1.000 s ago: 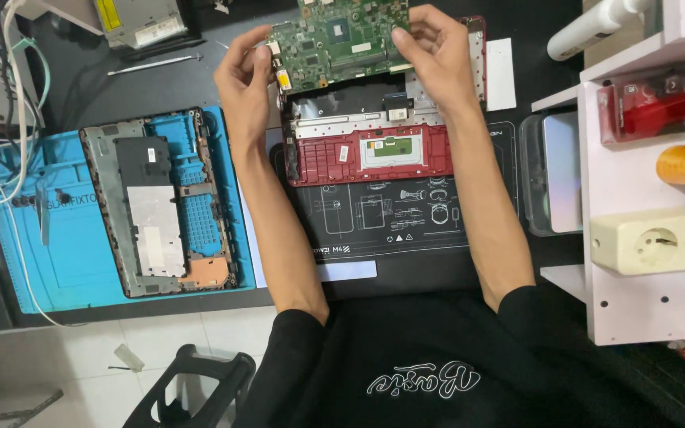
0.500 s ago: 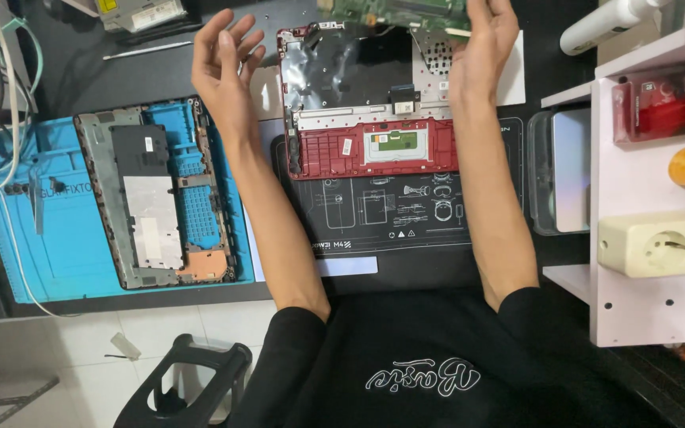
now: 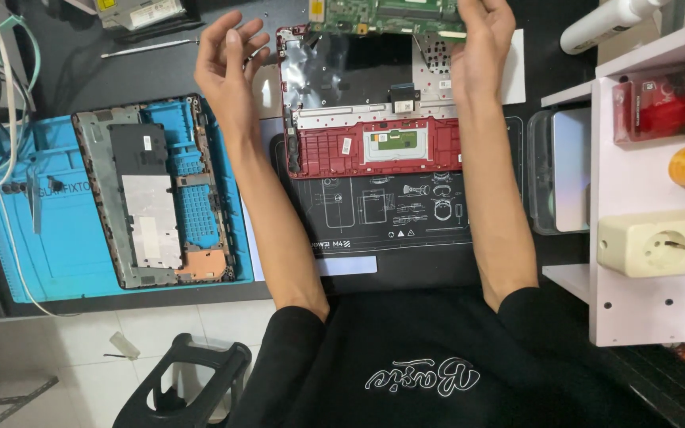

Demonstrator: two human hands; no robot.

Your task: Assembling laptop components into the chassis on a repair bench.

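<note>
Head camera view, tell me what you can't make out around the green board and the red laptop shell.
- Green circuit board: head view, its far part is cut off by the top edge.
- Right hand: its fingertips cover the board's near corner, so the grip is unclear.
- Red laptop shell: small connectors and screws are too small to tell.
- Left hand: open, touching nothing.

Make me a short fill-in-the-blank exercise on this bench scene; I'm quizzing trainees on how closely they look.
1. The right hand holds a ____ circuit board at the picture's top edge.
2. The left hand is open and holds ____.
3. The opened laptop base in front of the person has a ____ frame.
4. The grey bottom cover lies on a ____ mat.

Missing words: green; nothing; red; blue
</note>
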